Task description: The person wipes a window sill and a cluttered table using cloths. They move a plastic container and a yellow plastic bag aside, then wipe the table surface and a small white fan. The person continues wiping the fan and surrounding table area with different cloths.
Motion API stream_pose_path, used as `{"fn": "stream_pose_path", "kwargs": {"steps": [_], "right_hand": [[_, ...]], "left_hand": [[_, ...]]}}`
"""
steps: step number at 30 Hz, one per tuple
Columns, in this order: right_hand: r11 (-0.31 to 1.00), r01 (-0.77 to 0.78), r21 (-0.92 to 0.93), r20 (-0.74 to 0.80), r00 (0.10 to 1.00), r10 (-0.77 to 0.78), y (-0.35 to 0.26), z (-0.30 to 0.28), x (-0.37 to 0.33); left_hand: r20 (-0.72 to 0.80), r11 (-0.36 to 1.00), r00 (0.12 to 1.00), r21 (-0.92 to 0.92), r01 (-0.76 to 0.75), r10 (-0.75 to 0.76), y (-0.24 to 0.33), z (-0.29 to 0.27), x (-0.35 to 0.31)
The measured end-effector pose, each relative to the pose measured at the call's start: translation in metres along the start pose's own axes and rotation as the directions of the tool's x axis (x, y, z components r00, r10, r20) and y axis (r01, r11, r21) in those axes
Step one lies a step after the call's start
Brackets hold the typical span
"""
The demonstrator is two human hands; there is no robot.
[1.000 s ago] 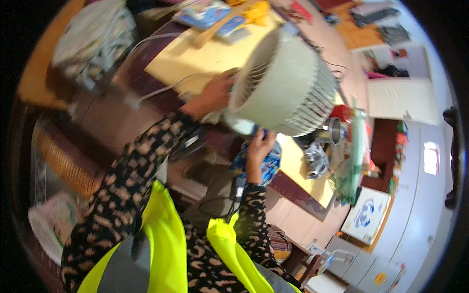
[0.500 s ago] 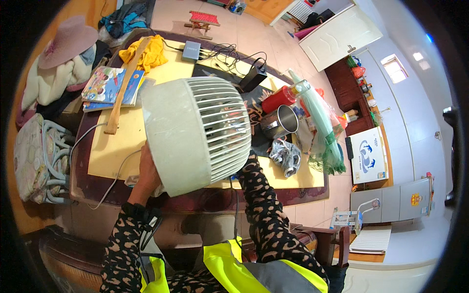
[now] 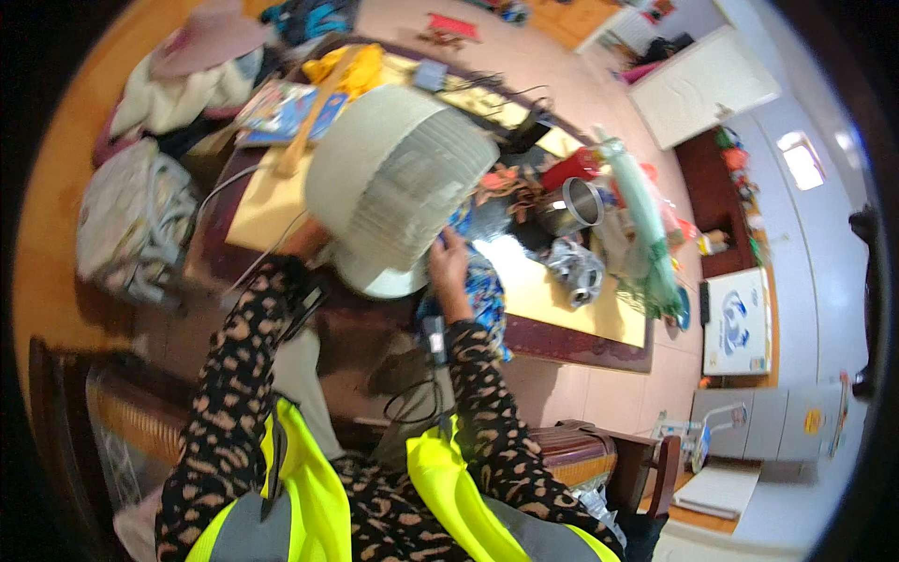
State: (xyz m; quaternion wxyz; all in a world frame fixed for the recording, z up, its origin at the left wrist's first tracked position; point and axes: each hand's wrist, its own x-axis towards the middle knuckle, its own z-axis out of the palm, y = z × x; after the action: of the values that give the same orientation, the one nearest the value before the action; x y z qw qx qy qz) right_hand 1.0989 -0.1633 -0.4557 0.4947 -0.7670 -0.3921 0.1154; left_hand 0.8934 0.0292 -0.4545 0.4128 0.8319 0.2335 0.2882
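Observation:
A pale grey-green fan (image 3: 361,155) with a slatted grille is tilted above the near edge of the table. Its round pale base (image 3: 379,278) shows underneath. My left hand (image 3: 307,242) is closed on the fan's lower left side, its fingers mostly hidden behind the housing. At the lower right of the grille, my right hand (image 3: 449,270) is closed on a blue patterned cloth (image 3: 484,298), which hangs over the table edge. Motion blur softens the grille and both hands.
On the table (image 3: 562,351) to the right are a steel cup (image 3: 573,208), a red bottle (image 3: 571,169), a grey plastic bag (image 3: 576,272) and a green plastic bag (image 3: 646,234). Books (image 3: 276,112), a wooden stick (image 3: 314,122) and yellow cloth (image 3: 351,70) lie far left.
The fan has turned and tipped, bringing its base into view. My right hand has come out from behind the grille with the blue cloth. The whole view has shifted.

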Motion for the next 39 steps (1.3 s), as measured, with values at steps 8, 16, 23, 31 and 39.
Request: {"fn": "stream_pose_path", "kwargs": {"steps": [8, 16, 23, 31, 39], "right_hand": [[0.976, -0.060, 0.211, -0.053, 0.996, 0.072, 0.008, 0.007, 0.004], [0.991, 0.080, 0.106, -0.043, 0.996, -0.076, -0.005, 0.000, -0.001], [0.999, 0.041, 0.017, -0.163, 0.986, -0.038, -0.010, 0.008, -0.004], [0.999, 0.051, -0.010, -0.218, 0.975, -0.052, -0.004, 0.015, -0.004], [0.999, 0.039, 0.025, -0.132, 0.991, -0.035, 0.005, 0.013, 0.000]], "left_hand": [[-0.284, 0.924, 0.951, 0.315, 0.214, -0.123, 0.052, 0.042, -0.089], [-0.386, 0.831, 0.902, 0.425, 0.358, -0.191, 0.100, 0.053, -0.093], [-0.258, 0.933, 0.951, 0.269, 0.238, -0.168, 0.059, 0.038, -0.053], [-0.374, 0.734, 0.884, 0.509, 0.449, -0.281, 0.126, 0.079, -0.094], [-0.198, 0.766, 0.965, 0.590, 0.257, -0.172, 0.146, 0.073, -0.120]]}}
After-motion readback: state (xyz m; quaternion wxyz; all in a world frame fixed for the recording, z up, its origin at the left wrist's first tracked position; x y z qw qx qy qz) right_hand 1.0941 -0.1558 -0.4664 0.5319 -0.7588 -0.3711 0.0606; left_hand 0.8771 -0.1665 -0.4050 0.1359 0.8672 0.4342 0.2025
